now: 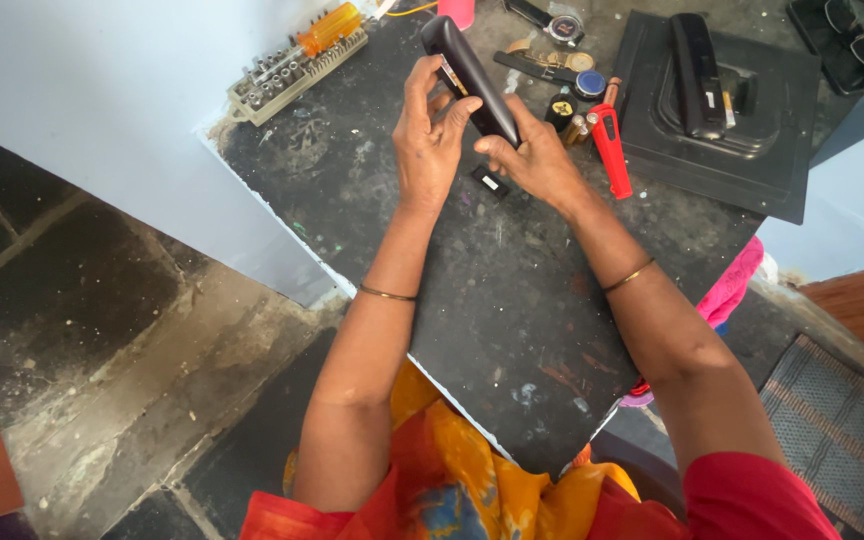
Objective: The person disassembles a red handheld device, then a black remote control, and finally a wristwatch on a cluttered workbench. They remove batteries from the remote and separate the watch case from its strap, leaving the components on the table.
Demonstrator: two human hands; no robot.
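Both hands hold a long, dark, rounded case-like object [467, 72] above a black worktop [512, 300]. My left hand [430, 140] wraps its middle from the left, thumb and fingers on its side. My right hand [535, 160] pinches its lower end from the right. A small black piece with a white label [490, 182] lies on the worktop just under the hands. Thin bangles circle both wrists.
A bit set with an orange-handled screwdriver [297, 60] lies at the top left. A red-handled tool [610, 150], small batteries and watch parts [564, 30] sit to the right. A black moulded tray [722, 110] holds another dark case. Pink cloth [732, 285] hangs at the right edge.
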